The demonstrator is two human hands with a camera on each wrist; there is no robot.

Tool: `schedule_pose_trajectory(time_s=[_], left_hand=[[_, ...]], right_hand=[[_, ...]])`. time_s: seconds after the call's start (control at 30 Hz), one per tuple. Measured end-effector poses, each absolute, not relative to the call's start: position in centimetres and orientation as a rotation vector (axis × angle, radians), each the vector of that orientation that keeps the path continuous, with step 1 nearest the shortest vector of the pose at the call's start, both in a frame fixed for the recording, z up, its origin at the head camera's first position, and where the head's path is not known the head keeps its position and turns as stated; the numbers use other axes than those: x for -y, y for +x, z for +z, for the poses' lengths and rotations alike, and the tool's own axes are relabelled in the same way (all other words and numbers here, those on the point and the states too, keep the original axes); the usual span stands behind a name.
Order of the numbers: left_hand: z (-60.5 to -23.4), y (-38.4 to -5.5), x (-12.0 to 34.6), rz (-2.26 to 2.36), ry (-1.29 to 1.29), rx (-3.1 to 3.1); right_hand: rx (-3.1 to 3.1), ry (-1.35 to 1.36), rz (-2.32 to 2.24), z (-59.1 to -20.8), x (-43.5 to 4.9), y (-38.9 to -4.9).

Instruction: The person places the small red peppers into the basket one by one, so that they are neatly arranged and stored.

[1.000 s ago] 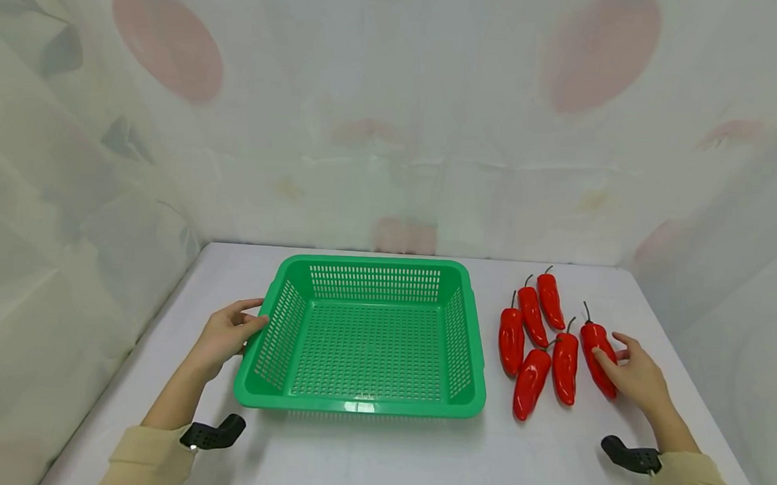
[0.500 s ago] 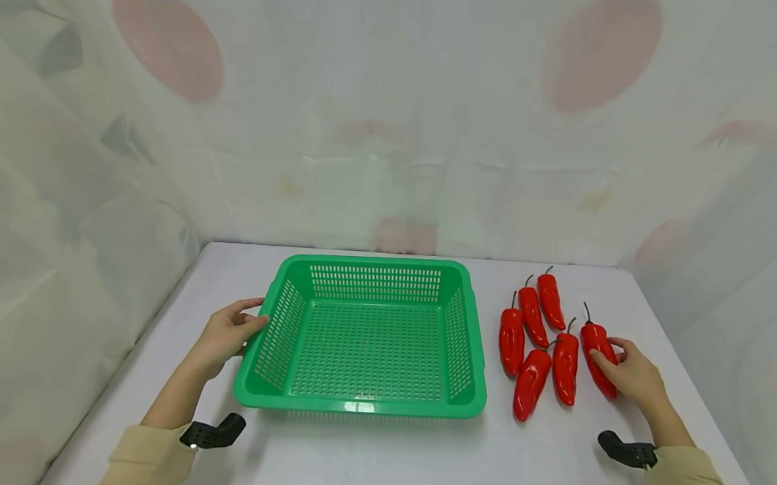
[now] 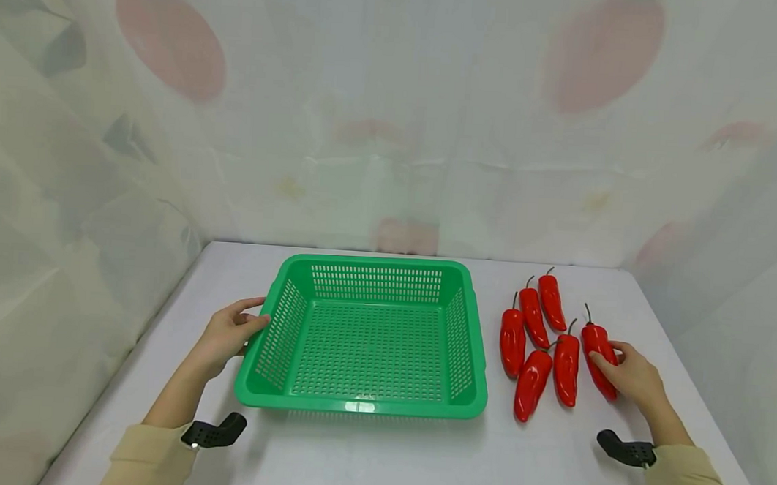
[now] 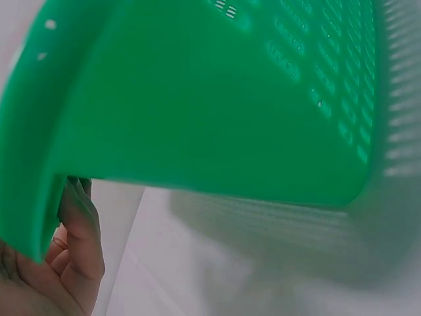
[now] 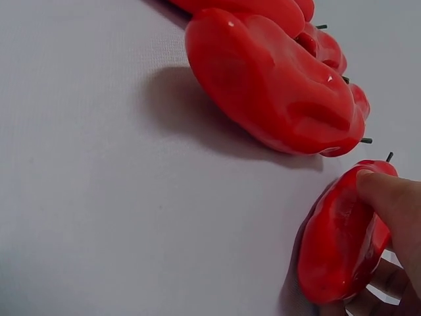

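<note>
A green plastic basket (image 3: pixel 360 406) with slotted walls stands on the white table, nothing inside it. At its left side my left hand (image 3: pixel 222 335) grips the rim. In the left wrist view, curled fingers (image 4: pixel 82 237) reach under that rim, and the basket wall (image 4: pixel 197 118) fills most of the picture. To the far right, my right hand (image 3: pixel 637 376) holds the rightmost red chili pepper (image 3: pixel 596 343), which lies on the table. The right wrist view shows the thumb (image 5: pixel 381 191) on top of this pepper (image 5: pixel 339 240) and fingers on its far side, partly hidden.
Several other red chili peppers (image 3: pixel 565 369) lie in a loose group between the basket and my right hand, stems pointing away. The white table (image 3: pixel 403 463) ends at a pale printed curtain (image 3: pixel 405 185) behind and at the sides.
My right hand has shifted slightly left and its fingers have closed around the rightmost chili pepper. The left hand and the basket stay in place.
</note>
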State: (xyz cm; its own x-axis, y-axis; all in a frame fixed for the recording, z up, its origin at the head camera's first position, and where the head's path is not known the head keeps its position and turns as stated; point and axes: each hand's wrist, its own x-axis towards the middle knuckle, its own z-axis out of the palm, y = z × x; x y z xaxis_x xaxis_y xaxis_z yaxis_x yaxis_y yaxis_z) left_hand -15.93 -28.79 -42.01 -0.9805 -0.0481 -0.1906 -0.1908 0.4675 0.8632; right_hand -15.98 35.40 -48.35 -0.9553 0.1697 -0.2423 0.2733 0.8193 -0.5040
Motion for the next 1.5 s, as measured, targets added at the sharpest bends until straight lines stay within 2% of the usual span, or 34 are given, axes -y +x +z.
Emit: schedule_pose_trajectory(time_s=[0.93, 1.5], left_hand=[[-41.9, -15.9, 28.7, 1.559, -0.214, -2.547], [-41.9, -15.9, 28.8, 1.574, -0.208, -2.529]], right_hand=[[-2.940, 0.237, -0.831, -45.6, -34.1, -16.4], [-2.991, 0.174, -0.838, -42.6, -31.3, -17.0]])
